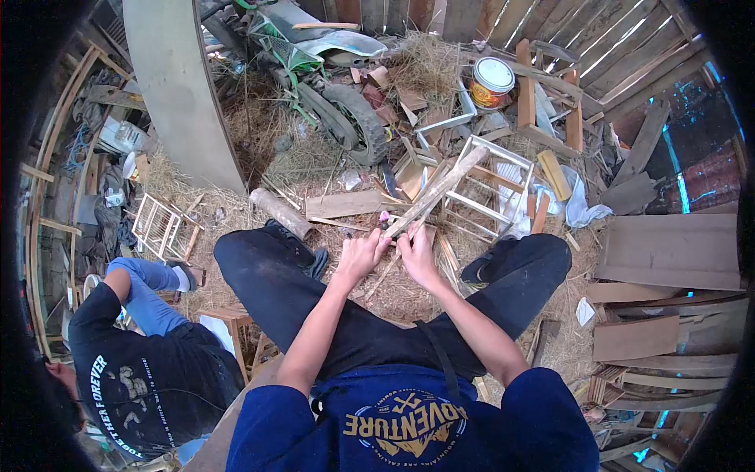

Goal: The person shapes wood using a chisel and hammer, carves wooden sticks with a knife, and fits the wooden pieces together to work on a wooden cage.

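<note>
A long wooden strip slants up and to the right from between my knees. My right hand is closed around its near end. Right beside it, my left hand is closed at the tip of the same strip, its fingers pointing to the right. A small pink item shows just beyond my left fingertips; I cannot make out what it is. Past the strip stands a white slatted wooden frame. A flat board and a round log lie ahead of my left hand.
A paint bucket stands at the back right, near a wheel and green bike parts. A large curved panel leans at the left. Another person sits close on my left. Planks pile up on the right.
</note>
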Demonstrator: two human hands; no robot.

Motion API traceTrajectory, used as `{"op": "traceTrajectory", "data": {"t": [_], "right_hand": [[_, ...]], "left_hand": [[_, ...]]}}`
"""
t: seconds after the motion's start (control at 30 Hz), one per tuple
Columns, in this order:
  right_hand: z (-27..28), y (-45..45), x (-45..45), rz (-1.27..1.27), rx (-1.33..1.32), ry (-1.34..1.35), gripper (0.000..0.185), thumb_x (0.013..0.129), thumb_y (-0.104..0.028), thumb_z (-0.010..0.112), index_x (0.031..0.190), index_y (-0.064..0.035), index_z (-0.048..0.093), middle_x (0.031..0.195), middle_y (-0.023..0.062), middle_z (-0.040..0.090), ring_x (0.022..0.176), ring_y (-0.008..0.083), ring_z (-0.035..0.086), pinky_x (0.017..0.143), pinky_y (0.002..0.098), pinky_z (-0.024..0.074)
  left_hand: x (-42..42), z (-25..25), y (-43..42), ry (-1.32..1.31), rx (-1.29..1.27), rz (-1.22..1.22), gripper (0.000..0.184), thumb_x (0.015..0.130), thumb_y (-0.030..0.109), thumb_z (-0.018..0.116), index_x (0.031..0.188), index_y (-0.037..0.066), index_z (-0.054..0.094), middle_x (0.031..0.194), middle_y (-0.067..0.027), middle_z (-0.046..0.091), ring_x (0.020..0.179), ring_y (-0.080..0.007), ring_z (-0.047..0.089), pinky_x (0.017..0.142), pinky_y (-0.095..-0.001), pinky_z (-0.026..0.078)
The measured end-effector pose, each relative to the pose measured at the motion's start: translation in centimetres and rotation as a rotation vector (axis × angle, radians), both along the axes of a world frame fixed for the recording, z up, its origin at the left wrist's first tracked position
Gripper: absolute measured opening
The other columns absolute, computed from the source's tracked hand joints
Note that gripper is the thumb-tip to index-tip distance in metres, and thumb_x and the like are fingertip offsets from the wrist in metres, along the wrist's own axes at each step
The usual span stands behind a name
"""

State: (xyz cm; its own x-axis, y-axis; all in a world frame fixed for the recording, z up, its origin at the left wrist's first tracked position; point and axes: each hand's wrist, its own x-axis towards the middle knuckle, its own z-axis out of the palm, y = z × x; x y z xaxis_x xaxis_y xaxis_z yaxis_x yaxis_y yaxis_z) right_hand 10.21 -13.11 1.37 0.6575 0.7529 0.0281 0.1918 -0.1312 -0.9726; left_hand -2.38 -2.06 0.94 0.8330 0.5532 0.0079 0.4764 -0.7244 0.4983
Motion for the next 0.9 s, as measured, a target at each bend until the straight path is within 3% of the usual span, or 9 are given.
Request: {"op": "traceTrajectory", "data": {"t": [0.1,0.2,0.47,0.57,0.9], "right_hand": [[1.2,-0.4,-0.1,0.011,-0.064,0.021,0.019,0.094,-0.010,0.053,0.107,0.0023,0.044,0.077,0.0164,0.057,0.066,0.0248,0.059,0.059,0.0391,0.0458],[3.1,-0.6,-0.3,0.031,-0.104,0.039,0.015,0.093,-0.006,0.051,0.102,0.0003,0.041,0.083,0.0096,0.048,0.072,0.0180,0.053,0.065,0.0352,0.0458],[1.6,-1.6,-0.5,0.075,-0.063,0.029,0.012,0.093,-0.002,0.049,0.100,-0.0015,0.040,0.082,0.0070,0.046,0.067,0.0152,0.052,0.060,0.0323,0.0456],[1.6,-2.2,-0.6,0.092,-0.073,0.078,0.012,0.093,-0.001,0.049,0.099,-0.0023,0.039,0.082,0.0060,0.044,0.064,0.0143,0.052,0.057,0.0318,0.0451],[0.4,-3.0,-0.3,0.130,-0.072,0.022,0.013,0.093,0.000,0.049,0.098,-0.0045,0.039,0.082,0.0039,0.042,0.064,0.0124,0.051,0.056,0.0302,0.0439]], "left_hand": [[-0.1,-0.2,0.0,-0.016,0.017,-0.007,0.039,0.100,0.045,0.045,0.101,0.007,0.056,0.065,-0.0188,0.065,0.059,-0.0397,0.064,0.052,-0.0514,0.045],[-0.1,0.1,0.1,-0.015,0.005,-0.021,0.039,0.100,0.044,0.046,0.102,0.007,0.057,0.064,-0.0187,0.064,0.059,-0.0396,0.064,0.052,-0.0509,0.046],[-0.6,-0.4,0.7,-0.044,-0.020,-0.057,0.040,0.100,0.043,0.047,0.105,0.005,0.058,0.066,-0.0203,0.064,0.064,-0.0410,0.064,0.056,-0.0517,0.048],[-0.6,-0.7,0.9,-0.095,0.042,-0.061,0.037,0.099,0.044,0.048,0.094,0.008,0.056,0.064,-0.0181,0.064,0.060,-0.0395,0.063,0.054,-0.0504,0.045],[-0.9,-0.7,1.6,-0.049,0.006,-0.077,0.040,0.099,0.046,0.047,0.097,0.007,0.057,0.064,-0.0195,0.064,0.062,-0.0408,0.063,0.056,-0.0516,0.045]]}}
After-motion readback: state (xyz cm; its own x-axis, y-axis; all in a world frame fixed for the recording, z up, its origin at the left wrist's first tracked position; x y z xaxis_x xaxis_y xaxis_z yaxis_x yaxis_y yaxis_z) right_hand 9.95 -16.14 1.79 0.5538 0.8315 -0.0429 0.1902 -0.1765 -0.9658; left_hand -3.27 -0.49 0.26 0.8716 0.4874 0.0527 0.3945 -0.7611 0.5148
